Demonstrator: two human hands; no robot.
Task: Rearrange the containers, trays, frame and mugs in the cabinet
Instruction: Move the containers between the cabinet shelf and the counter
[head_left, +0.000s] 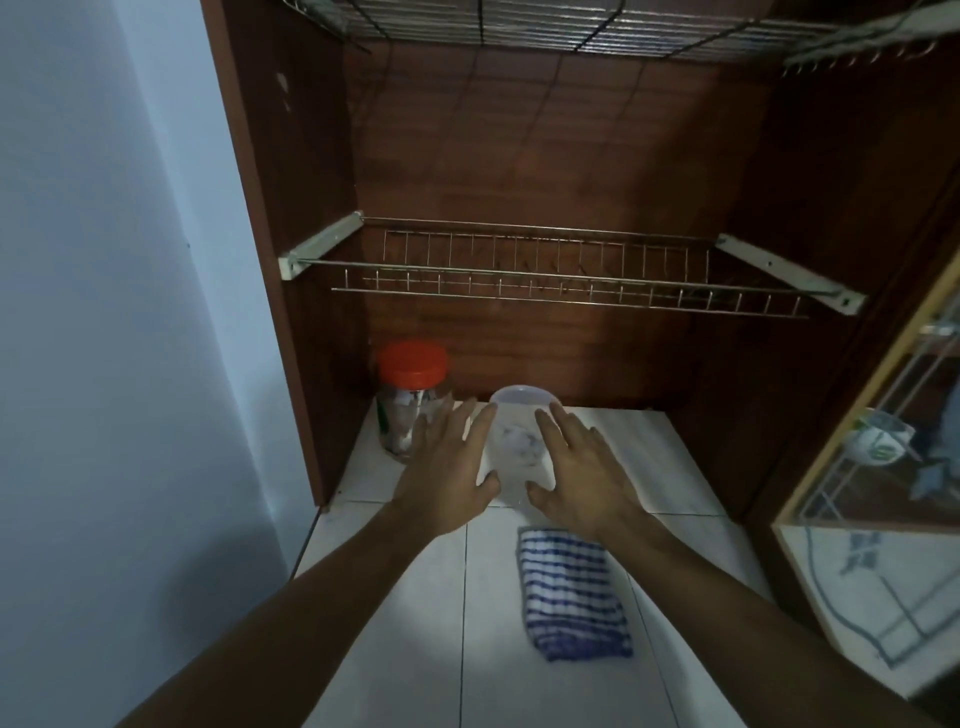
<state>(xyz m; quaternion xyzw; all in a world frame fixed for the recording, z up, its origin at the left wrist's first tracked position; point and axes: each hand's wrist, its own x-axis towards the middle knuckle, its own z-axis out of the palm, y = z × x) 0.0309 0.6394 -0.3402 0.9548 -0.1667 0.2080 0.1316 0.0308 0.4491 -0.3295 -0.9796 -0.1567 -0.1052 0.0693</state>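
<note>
Both spread wide, fingers straight: left hand (447, 467) and right hand (576, 470) flank clear lidded container (517, 441), upright on tabletop (649, 457), just right of red-lidded jar (413, 400). Container between palms, equally near; contact unclear. Neither grips it yet.

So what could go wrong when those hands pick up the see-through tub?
The left hand is right beside the clear jar with the red lid and might knock it over. It and the right hand flank the clear plastic lidded tub with straight fingers, so it could slip. Lifted high, it might bump the metal wire rack above.
</note>
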